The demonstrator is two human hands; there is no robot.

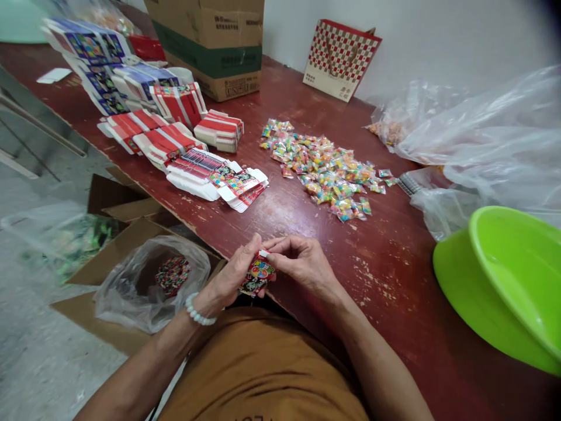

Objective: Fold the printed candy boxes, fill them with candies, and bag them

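Note:
A small printed candy box (258, 273), red and black with bright pictures, is held between both hands at the near table edge. My left hand (234, 270), with a bead bracelet on its wrist, wraps around the box from the left. The thumb and fingers of my right hand (302, 260) pinch its white top flap. Beyond the hands, flat unfolded boxes (243, 186) lie fanned out at the end of a row. A heap of small clear candy packets (328, 166) is spread on the red table (377, 257).
Banded stacks of flat boxes (169, 142) stand at the left, near a large carton (210, 47). A checkered paper bag (342, 58) leans on the wall. At right are a green basin (468, 280) and plastic bags (495, 123). Below left sits an open carton (87, 318) lined with plastic.

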